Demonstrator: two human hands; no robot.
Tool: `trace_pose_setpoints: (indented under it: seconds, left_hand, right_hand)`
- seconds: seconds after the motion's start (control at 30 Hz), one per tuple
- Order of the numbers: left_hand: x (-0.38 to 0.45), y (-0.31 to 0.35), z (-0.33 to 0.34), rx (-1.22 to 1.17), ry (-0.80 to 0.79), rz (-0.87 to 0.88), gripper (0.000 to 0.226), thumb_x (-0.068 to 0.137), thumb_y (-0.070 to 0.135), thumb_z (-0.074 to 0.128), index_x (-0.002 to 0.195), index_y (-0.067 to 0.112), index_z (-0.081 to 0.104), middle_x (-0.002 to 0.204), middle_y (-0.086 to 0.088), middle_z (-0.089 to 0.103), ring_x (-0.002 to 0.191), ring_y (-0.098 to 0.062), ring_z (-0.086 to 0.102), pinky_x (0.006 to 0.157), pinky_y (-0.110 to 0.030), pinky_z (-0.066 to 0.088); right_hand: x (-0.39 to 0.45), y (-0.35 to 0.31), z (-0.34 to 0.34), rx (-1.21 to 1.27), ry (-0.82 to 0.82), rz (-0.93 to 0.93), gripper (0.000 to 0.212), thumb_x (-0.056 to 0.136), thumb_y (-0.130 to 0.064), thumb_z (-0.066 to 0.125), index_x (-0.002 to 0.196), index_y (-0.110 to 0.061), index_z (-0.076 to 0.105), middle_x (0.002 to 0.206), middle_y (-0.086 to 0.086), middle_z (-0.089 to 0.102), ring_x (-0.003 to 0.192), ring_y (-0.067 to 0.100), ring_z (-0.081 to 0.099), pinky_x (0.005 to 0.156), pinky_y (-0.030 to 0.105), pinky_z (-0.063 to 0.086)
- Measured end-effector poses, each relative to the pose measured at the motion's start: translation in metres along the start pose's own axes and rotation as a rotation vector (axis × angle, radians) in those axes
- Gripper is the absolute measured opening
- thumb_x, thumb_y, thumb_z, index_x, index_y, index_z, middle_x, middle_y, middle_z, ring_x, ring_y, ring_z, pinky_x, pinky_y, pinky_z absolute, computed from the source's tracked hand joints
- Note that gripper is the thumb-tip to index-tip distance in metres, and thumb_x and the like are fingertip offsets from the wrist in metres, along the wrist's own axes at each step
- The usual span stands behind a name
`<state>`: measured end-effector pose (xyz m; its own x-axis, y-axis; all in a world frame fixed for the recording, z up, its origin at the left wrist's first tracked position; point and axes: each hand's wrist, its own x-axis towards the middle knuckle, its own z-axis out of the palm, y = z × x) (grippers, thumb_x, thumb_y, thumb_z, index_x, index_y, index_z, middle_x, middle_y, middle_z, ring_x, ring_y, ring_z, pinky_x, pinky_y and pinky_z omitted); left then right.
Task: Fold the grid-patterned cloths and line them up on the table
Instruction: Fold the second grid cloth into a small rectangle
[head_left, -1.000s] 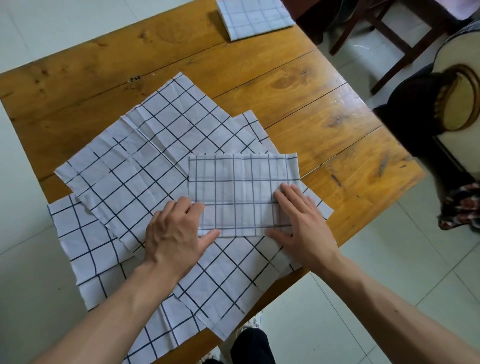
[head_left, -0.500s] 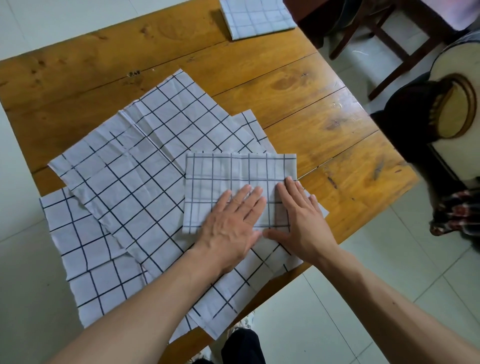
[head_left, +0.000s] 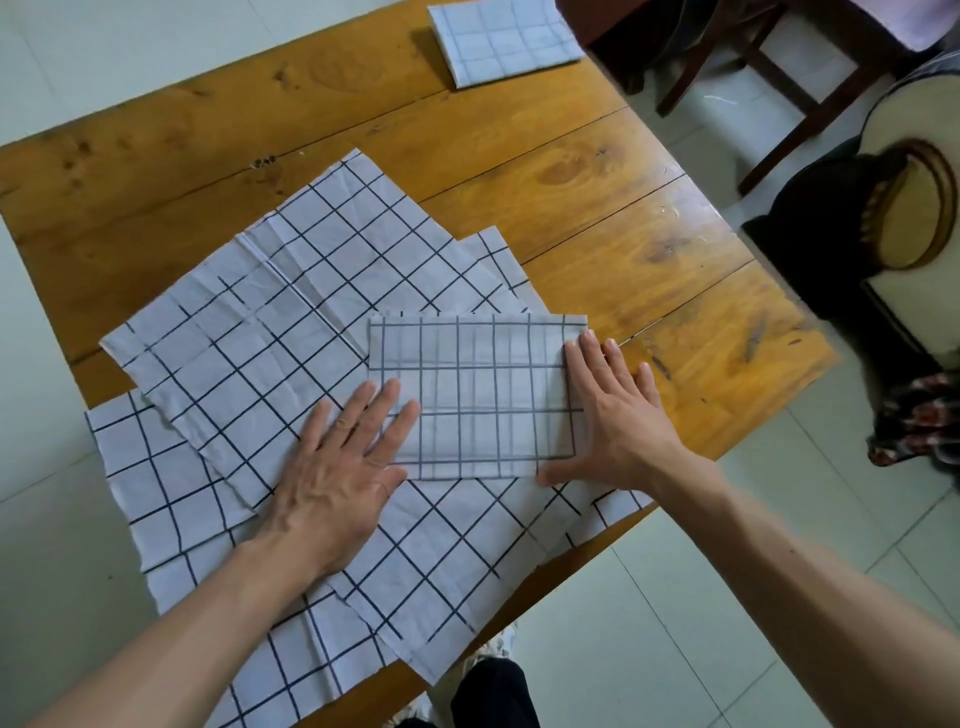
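A folded white cloth with a dark grid (head_left: 478, 384) lies on top of several unfolded grid cloths (head_left: 270, 332) spread over the near half of the wooden table (head_left: 597, 228). My left hand (head_left: 343, 467) lies flat, fingers apart, on the folded cloth's left lower corner and the cloth under it. My right hand (head_left: 613, 421) lies flat on the folded cloth's right edge, thumb at its lower right corner. Another folded grid cloth (head_left: 504, 39) sits at the table's far edge.
The unfolded cloths hang over the table's near edge. A dark wooden chair (head_left: 769, 78) stands beyond the far right corner. A round cream and dark object (head_left: 904, 208) and patterned fabric (head_left: 919, 415) lie to the right on the tiled floor.
My left hand slid onto the middle of the folded cloth, then back left to its corner. My right hand moved right to the cloth's right edge.
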<state>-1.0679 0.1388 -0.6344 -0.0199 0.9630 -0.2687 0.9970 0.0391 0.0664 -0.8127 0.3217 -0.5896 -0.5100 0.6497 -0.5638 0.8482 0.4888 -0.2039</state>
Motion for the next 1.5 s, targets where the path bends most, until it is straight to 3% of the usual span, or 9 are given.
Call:
trace_pose_setpoints:
  seconds: [0.27,0.57,0.77,0.87,1.03,1.27,1.5]
  left_hand:
    - [-0.003,-0.006,0.003,0.012,0.037,0.034,0.062,0.099,0.039,0.023,0.159,0.024,0.012,0.167,-0.002,0.007,0.154,-0.023,0.008,0.119,-0.049,0.011]
    - [-0.016,-0.006,-0.005,-0.033,0.045,-0.024,0.061,0.095,0.029,0.029,0.156,0.026,0.023,0.166,-0.005,0.014,0.153,-0.025,0.013,0.119,-0.046,0.012]
    - [-0.010,0.002,-0.018,-0.162,0.117,0.033,0.059,0.080,0.016,0.058,0.138,0.015,0.052,0.157,-0.011,0.035,0.143,-0.030,0.034,0.107,-0.051,0.039]
    - [-0.009,0.005,-0.020,-0.156,0.066,0.086,0.068,0.067,0.010,0.074,0.132,0.014,0.057,0.150,-0.011,0.045,0.137,-0.032,0.044,0.103,-0.048,0.044]
    - [-0.001,0.011,-0.031,-0.202,0.021,0.096,0.070,0.063,0.029,0.081,0.129,0.015,0.060,0.142,-0.009,0.053,0.127,-0.030,0.051,0.093,-0.046,0.050]
    - [0.012,0.022,-0.042,-0.133,0.028,0.236,0.074,0.053,0.024,0.083,0.122,0.019,0.058,0.134,-0.006,0.056,0.120,-0.028,0.054,0.092,-0.042,0.049]
    - [0.021,0.032,-0.048,-0.078,0.000,0.237,0.083,0.050,0.016,0.085,0.128,0.017,0.055,0.137,-0.008,0.053,0.124,-0.029,0.051,0.095,-0.043,0.047]
  right_hand:
    - [0.013,0.023,-0.023,-0.060,-0.082,-0.098,0.144,0.059,-0.063,0.082,0.148,-0.033,-0.028,0.156,-0.008,-0.034,0.142,0.017,-0.035,0.116,0.046,-0.020]
    - [0.010,0.028,-0.028,-0.185,-0.088,-0.151,0.147,0.057,-0.064,0.082,0.150,-0.027,-0.026,0.156,-0.001,-0.034,0.142,0.020,-0.033,0.118,0.044,-0.015]
    - [-0.013,0.005,-0.024,-0.232,-0.003,-0.168,0.143,0.064,-0.056,0.082,0.148,-0.028,-0.032,0.147,0.008,-0.048,0.139,0.026,-0.040,0.120,0.050,-0.014]
    - [-0.024,-0.020,-0.008,-0.156,0.051,-0.227,0.125,0.075,-0.064,0.069,0.151,-0.027,-0.023,0.155,0.007,-0.036,0.144,0.021,-0.032,0.122,0.045,-0.008]
    - [-0.030,-0.041,0.017,-0.006,0.152,-0.190,0.103,0.079,-0.060,0.068,0.156,-0.022,0.011,0.164,0.002,0.005,0.150,0.020,0.007,0.120,0.037,0.019]
    - [-0.025,-0.039,0.016,-0.012,0.130,-0.159,0.105,0.075,-0.058,0.074,0.154,-0.024,0.015,0.163,0.000,0.007,0.150,0.021,0.010,0.118,0.037,0.023]
    - [-0.025,-0.039,0.016,-0.028,0.122,-0.155,0.105,0.075,-0.060,0.072,0.154,-0.025,0.013,0.163,0.000,0.006,0.149,0.020,0.010,0.118,0.036,0.023]
